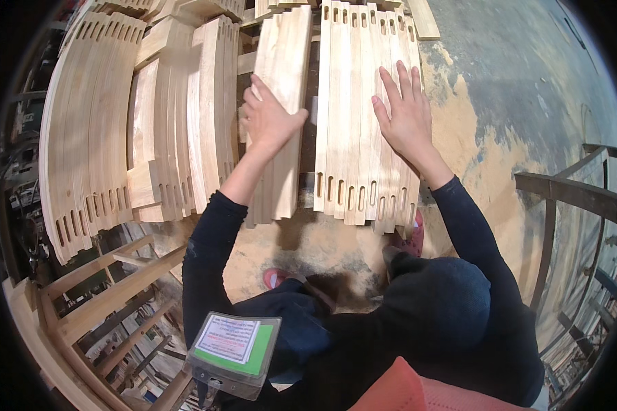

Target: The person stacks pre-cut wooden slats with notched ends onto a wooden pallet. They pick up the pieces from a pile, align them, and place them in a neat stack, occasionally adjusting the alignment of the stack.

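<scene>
My left hand (271, 123) spans a narrow bundle of plain wooden slats (281, 51), its thumb at the right edge and its bent fingers at the left edge. The fingers' undersides are hidden. To the right, my right hand (409, 120) lies flat with fingers apart on a row of slotted wooden slats (343, 116). These lie side by side, with oblong slots near both ends, and their near ends are uneven. A dark gap separates the two groups.
More slotted slats (92, 116) and stacked wooden pieces (212, 96) lie to the left. A wooden frame (123, 288) stands at the lower left, a dark metal frame (569, 192) at the right. Sawdust covers parts of the floor (466, 151). A badge holder (236, 349) hangs at my chest.
</scene>
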Demonstrator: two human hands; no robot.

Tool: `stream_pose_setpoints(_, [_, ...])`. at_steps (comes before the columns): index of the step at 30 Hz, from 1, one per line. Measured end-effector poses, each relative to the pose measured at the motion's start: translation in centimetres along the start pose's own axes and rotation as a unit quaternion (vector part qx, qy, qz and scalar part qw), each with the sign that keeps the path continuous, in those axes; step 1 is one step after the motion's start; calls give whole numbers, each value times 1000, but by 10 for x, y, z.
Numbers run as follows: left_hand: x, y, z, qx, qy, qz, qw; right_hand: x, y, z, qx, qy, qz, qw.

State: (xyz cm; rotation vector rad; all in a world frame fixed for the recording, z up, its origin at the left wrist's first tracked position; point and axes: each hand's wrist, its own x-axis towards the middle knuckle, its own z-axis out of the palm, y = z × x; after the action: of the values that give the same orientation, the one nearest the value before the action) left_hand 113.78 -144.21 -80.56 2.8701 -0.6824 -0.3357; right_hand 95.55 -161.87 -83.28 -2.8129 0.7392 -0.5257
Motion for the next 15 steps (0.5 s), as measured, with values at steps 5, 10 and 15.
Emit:
stream_pose_setpoints(5, [-5, -14, -6, 14, -21, 3, 1000, -1, 0, 1, 0, 5, 5, 1000])
stream_pose_setpoints(10, [-7, -3, -2, 14, -20, -41, 999, 0, -1, -1, -6, 5, 6, 1000])
stream_pose_setpoints(15, [11, -48, -21, -120, 12, -38, 992, 8, -5, -2, 10, 7, -4, 1000])
